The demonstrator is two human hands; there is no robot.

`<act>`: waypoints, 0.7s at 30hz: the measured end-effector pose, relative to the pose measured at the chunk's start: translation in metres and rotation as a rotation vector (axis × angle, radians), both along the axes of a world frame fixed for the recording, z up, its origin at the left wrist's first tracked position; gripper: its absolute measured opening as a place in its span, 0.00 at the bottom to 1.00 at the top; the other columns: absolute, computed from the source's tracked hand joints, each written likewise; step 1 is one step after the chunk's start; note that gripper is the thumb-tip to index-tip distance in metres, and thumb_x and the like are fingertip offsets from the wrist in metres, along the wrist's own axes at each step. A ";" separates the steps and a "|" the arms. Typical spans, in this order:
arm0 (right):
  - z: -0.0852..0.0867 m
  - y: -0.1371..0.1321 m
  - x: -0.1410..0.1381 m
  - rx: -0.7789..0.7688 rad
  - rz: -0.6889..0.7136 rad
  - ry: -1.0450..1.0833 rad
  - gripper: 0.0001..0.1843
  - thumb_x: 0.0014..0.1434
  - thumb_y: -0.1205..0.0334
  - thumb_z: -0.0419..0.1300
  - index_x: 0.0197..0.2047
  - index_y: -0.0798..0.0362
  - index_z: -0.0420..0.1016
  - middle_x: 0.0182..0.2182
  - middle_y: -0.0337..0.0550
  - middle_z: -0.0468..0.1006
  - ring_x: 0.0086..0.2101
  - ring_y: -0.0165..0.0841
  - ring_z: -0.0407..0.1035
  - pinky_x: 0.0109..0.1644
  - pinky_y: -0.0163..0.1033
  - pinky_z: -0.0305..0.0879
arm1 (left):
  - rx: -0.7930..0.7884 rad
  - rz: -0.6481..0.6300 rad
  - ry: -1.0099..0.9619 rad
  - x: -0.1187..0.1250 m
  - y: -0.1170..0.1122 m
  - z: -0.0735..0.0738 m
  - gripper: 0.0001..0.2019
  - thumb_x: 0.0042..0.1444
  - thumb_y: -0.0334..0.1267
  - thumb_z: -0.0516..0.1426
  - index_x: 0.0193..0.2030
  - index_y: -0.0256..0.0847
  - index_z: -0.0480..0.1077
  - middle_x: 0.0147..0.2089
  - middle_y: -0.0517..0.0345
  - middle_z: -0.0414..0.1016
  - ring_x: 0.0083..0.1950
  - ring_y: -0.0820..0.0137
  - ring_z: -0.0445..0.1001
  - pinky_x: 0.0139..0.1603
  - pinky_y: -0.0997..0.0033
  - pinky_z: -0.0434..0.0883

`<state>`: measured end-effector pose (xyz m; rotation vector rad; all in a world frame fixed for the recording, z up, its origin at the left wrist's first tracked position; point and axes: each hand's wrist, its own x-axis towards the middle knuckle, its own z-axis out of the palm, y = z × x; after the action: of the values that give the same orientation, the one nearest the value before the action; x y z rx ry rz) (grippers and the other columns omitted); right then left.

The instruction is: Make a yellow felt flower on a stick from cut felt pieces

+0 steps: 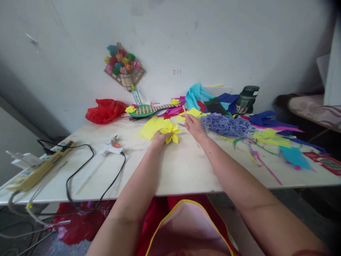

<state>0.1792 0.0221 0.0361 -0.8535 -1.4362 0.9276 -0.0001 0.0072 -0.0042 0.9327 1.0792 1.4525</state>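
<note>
Flower, yellow paper, over the middle of the pale table, pinched at its near-left side by the fingers of the left hand; judged light, soft and easily creased, best held at the base, not the petals. Right hand: fingers closed round a thin stick, probably light and stiff. Writing: "217" on the wall; print on the green-and-white packet illegible.

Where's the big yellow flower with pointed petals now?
In the head view, the yellow flower is in the left hand, near the middle of the table, beside a yellow sheet and left of the right hand.
</note>
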 end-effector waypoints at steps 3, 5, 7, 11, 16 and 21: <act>-0.001 0.002 -0.002 0.074 -0.087 0.022 0.26 0.65 0.34 0.55 0.45 0.49 0.76 0.22 0.31 0.61 0.22 0.26 0.55 0.25 0.33 0.52 | 0.023 -0.016 0.018 -0.001 0.001 -0.001 0.13 0.32 0.32 0.72 0.28 0.37 0.77 0.27 0.54 0.80 0.28 0.67 0.75 0.33 0.67 0.72; -0.006 0.004 -0.004 0.065 -0.093 -0.018 0.25 0.67 0.36 0.53 0.44 0.49 0.77 0.21 0.31 0.61 0.22 0.27 0.56 0.26 0.33 0.53 | 0.033 -0.001 0.000 -0.002 0.003 -0.002 0.13 0.33 0.32 0.73 0.28 0.37 0.77 0.28 0.54 0.80 0.28 0.67 0.75 0.33 0.66 0.72; -0.012 0.006 -0.006 0.019 -0.071 -0.122 0.23 0.67 0.41 0.53 0.40 0.51 0.77 0.19 0.31 0.59 0.23 0.29 0.56 0.28 0.34 0.54 | 0.045 0.001 -0.032 -0.004 0.004 -0.003 0.13 0.34 0.32 0.73 0.29 0.37 0.77 0.29 0.54 0.80 0.28 0.67 0.75 0.33 0.66 0.73; -0.021 0.008 -0.009 0.027 -0.049 -0.365 0.17 0.63 0.49 0.58 0.29 0.51 0.74 0.20 0.32 0.64 0.26 0.30 0.59 0.32 0.35 0.55 | 0.024 0.004 -0.096 -0.005 0.005 -0.003 0.14 0.35 0.32 0.72 0.30 0.36 0.77 0.29 0.54 0.80 0.28 0.66 0.77 0.33 0.65 0.74; -0.022 0.011 -0.007 0.042 -0.073 -0.323 0.14 0.62 0.52 0.57 0.30 0.51 0.75 0.19 0.32 0.64 0.26 0.31 0.60 0.34 0.36 0.57 | 0.008 0.035 -0.115 -0.003 0.005 0.000 0.15 0.34 0.31 0.72 0.31 0.37 0.77 0.29 0.55 0.80 0.30 0.65 0.78 0.34 0.65 0.76; -0.021 0.011 -0.005 -0.074 -0.020 -0.215 0.12 0.63 0.53 0.57 0.35 0.51 0.75 0.18 0.30 0.62 0.23 0.30 0.59 0.30 0.35 0.55 | 0.001 0.064 -0.099 0.000 0.001 0.003 0.13 0.34 0.30 0.70 0.31 0.37 0.77 0.31 0.55 0.81 0.31 0.65 0.78 0.36 0.64 0.76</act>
<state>0.1740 0.0327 0.0155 -1.0467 -1.5810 0.8993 -0.0001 0.0082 -0.0008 0.8252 1.0436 1.5351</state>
